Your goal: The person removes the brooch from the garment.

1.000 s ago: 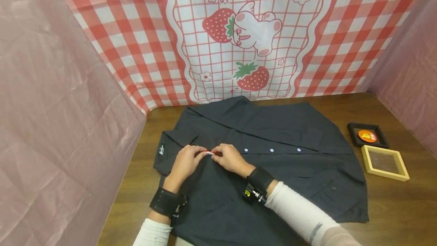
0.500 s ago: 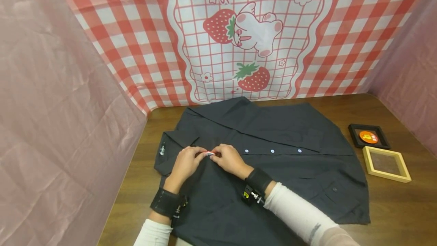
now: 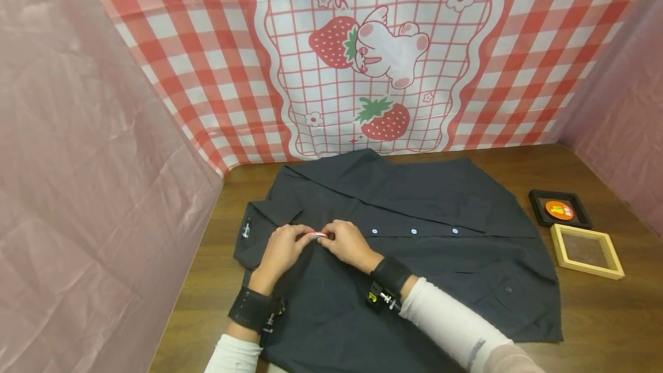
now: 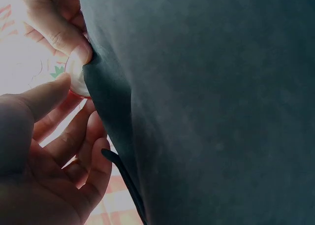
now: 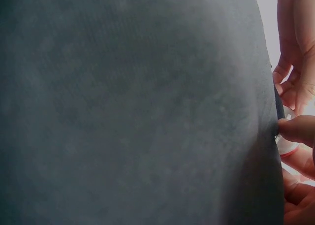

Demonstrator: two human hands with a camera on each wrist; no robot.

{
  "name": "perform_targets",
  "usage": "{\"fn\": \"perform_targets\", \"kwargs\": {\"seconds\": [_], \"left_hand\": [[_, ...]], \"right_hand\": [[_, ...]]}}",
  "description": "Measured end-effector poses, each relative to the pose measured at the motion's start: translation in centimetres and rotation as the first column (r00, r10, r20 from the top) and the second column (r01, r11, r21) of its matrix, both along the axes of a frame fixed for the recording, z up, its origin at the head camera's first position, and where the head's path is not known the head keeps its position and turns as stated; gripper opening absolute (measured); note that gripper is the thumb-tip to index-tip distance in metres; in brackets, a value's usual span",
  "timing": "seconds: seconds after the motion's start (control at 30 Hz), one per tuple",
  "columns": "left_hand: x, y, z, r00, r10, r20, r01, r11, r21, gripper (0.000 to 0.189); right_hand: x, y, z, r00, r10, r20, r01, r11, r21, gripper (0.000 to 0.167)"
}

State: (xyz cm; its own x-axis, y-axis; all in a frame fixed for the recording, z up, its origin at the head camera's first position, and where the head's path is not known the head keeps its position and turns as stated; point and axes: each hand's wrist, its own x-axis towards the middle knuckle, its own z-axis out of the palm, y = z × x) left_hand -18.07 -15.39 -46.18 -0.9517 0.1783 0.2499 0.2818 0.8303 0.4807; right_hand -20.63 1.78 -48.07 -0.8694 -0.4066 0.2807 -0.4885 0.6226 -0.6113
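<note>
A dark grey button-up shirt (image 3: 440,269) lies spread on the table, its collar to the left. Over its upper front, my left hand (image 3: 282,252) and right hand (image 3: 349,242) meet at a small round badge (image 3: 319,235) with a red rim. Thumb and fingers of each hand pinch it from opposite sides. In the left wrist view, the pale back of the badge (image 4: 76,78) shows against a lifted edge of shirt cloth (image 4: 106,97). Seen from the right wrist, cloth hides much of the badge (image 5: 287,145), and my right thumb (image 5: 295,129) presses at the fabric edge.
On the wooden table (image 3: 595,315) to the right lie a black frame (image 3: 540,219) with an orange round badge (image 3: 559,210) and a light wooden frame (image 3: 587,272). A red checked strawberry cloth (image 3: 207,73) hangs behind, with pink cloth (image 3: 103,189) at the sides.
Both hands keep their pinch at the same spot on the shirt. The badge has tilted slightly between the fingers, with less of its red rim showing in the head view.
</note>
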Motion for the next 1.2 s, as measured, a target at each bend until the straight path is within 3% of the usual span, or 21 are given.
{"fn": "perform_targets", "kwargs": {"seconds": [0.13, 0.4, 0.87, 1.03, 1.2], "left_hand": [[0.0, 0.07, -0.1, 1.0, -0.002, -0.005, 0.002, 1.0, -0.006, 0.018], [0.16, 0.48, 0.08, 0.996, 0.018, 0.089, -0.016, 1.0, -0.026, 0.016], [0.07, 0.13, 0.12, 0.999, 0.004, 0.044, -0.004, 1.0, 0.005, 0.017], [0.18, -0.08, 0.04, 0.999, 0.024, 0.031, -0.024, 0.999, 0.022, 0.015], [0.21, -0.15, -0.1, 1.0, 0.022, 0.017, -0.022, 0.999, 0.031, 0.013]], "right_hand": [[0.11, -0.05, -0.01, 1.0, -0.003, -0.014, 0.003, 1.0, 0.011, 0.009], [0.29, -0.26, -0.5, 0.999, -0.006, -0.041, 0.009, 0.998, 0.06, 0.01], [0.26, 0.01, -0.04, 1.0, 0.026, -0.014, -0.026, 0.999, 0.043, 0.005], [0.37, 0.22, 0.16, 0.998, 0.065, 0.002, -0.065, 0.997, 0.046, 0.015], [0.46, 0.39, 0.32, 0.999, 0.047, 0.023, -0.048, 0.996, 0.078, 0.009]]}}
